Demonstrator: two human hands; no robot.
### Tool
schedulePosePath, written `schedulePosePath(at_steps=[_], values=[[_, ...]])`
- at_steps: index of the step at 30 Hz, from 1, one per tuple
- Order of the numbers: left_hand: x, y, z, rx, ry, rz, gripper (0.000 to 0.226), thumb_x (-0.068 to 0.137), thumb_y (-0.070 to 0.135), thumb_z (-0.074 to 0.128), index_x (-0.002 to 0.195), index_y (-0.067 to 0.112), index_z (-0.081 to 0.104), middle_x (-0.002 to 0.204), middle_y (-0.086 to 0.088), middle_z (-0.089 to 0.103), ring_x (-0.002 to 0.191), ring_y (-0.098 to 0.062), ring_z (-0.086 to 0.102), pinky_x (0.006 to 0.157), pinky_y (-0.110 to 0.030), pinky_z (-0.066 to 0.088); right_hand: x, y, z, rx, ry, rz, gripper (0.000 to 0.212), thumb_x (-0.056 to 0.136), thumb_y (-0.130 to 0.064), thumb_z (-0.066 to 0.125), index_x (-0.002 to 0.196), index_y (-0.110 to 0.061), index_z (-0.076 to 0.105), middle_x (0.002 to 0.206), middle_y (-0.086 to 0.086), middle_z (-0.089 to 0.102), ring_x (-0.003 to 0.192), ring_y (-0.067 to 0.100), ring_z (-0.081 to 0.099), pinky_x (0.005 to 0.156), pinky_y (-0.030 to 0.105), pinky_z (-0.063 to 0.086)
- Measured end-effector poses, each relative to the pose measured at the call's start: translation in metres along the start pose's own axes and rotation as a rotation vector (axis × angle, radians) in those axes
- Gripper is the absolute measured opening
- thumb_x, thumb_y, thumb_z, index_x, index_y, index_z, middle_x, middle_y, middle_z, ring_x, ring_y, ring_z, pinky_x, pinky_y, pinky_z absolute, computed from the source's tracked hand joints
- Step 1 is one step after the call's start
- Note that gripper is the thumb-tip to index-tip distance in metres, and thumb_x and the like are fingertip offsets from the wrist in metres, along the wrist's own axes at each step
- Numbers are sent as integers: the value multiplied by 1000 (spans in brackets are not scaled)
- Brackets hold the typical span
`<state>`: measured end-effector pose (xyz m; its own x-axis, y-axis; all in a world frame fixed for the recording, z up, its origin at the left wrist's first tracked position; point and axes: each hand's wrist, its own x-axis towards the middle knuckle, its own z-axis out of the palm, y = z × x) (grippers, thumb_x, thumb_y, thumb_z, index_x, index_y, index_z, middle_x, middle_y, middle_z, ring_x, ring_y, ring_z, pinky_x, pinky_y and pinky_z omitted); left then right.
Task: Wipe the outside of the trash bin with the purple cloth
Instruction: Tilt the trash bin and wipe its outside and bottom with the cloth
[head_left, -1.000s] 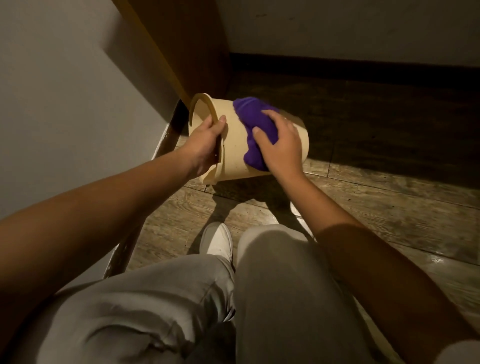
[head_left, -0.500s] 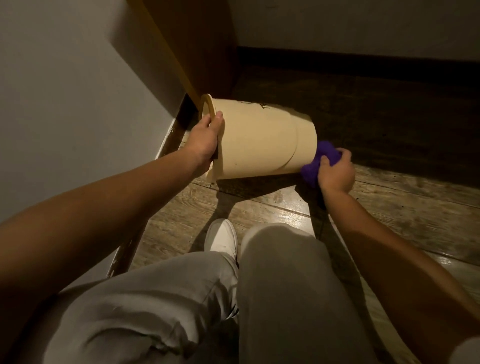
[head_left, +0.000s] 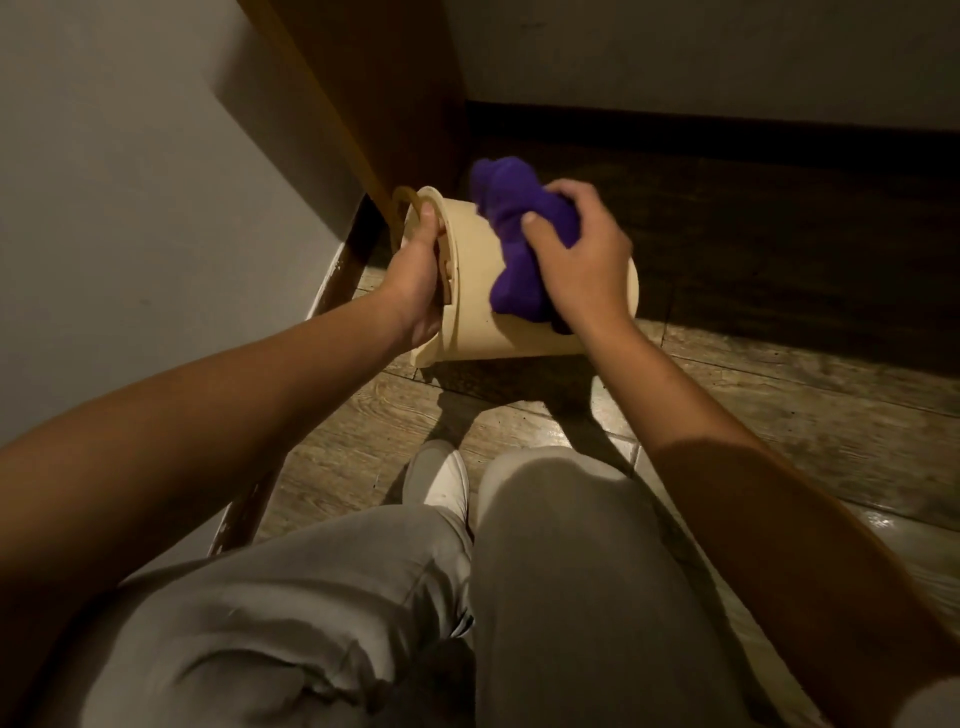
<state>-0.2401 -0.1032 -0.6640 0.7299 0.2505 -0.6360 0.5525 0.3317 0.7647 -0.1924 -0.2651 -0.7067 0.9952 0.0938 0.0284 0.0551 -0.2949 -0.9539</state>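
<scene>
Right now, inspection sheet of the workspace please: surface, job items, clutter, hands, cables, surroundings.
Surface: wooden plank floor, glossy in patches.
Job's things: cream trash bin tipped on its side, opening toward the left wall; purple cloth bunched on its upper side.
Clutter: nothing seen.
Hands: left hand grips the bin's rim; right hand presses the cloth onto the bin.
Cables: nothing seen.
Surroundings: grey wall left, wooden panel behind the bin, dark skirting, white shoe.
</scene>
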Motion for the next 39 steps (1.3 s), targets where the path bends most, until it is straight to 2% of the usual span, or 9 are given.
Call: schedulePosePath(at_steps=[5,8,11,18,24,28,31,33,39], values=[[4,4,0,-32,-41,44,74,102,73,18,137,23,60,114,-6,81,101,-21,79,75,-39,66,-16,-11,39,-192,-87,-131,62,100,-50,55,156,-37,32,140,7,48,119,19,54,92,31,49],[2,1,-1,-2,-16,27,65,102,72,24,120,26,66,100,-1,84,90,-16,81,67,-35,65,-25,7,44,-397,-56,-239,54,100,-51,52,150,-33,43,137,11,50,119,25,54,88,36,52],[3,-2,3,98,31,64,45,108,51,41,137,22,61,108,-5,82,95,-21,80,71,-36,63,-26,29,41,-468,18,-270,49,98,-50,53,143,-31,49,126,10,54,106,22,57,77,31,50],[3,-2,-2,155,65,92,47,111,41,42,156,30,41,127,-6,68,109,-28,71,74,-39,61,-14,100,-7,-544,158,61,47,100,-50,49,143,-31,44,128,11,51,99,23,60,74,29,45],[-3,-2,11,182,-32,87,47,110,46,42,153,28,47,112,2,75,99,-20,75,70,-33,62,-4,128,-50,-432,232,396,50,100,-42,58,146,-26,48,135,12,54,117,32,59,84,33,41],[-6,1,15,70,-83,-8,51,106,58,42,135,20,60,103,-6,83,95,-25,81,69,-38,66,5,89,-59,-280,304,199,48,96,-38,63,141,-24,54,131,6,58,111,17,57,83,19,39],[-3,6,14,-23,-79,-38,50,104,62,43,117,19,65,108,-11,82,98,-28,80,86,-43,65,3,39,-42,-194,230,-2,48,94,-41,63,139,-26,56,127,3,59,105,9,55,78,9,34],[-1,7,17,-73,-62,-44,52,105,59,43,117,16,68,109,-13,81,97,-27,79,93,-42,63,-4,12,-18,-181,125,-132,49,94,-44,62,139,-29,54,126,1,58,102,7,54,77,9,34],[2,0,13,-26,59,38,39,110,37,43,130,12,66,106,-8,81,101,-23,77,75,-35,64,-25,13,33,-334,-27,-245,52,99,-47,56,147,-30,48,123,5,57,104,19,59,77,27,44]])
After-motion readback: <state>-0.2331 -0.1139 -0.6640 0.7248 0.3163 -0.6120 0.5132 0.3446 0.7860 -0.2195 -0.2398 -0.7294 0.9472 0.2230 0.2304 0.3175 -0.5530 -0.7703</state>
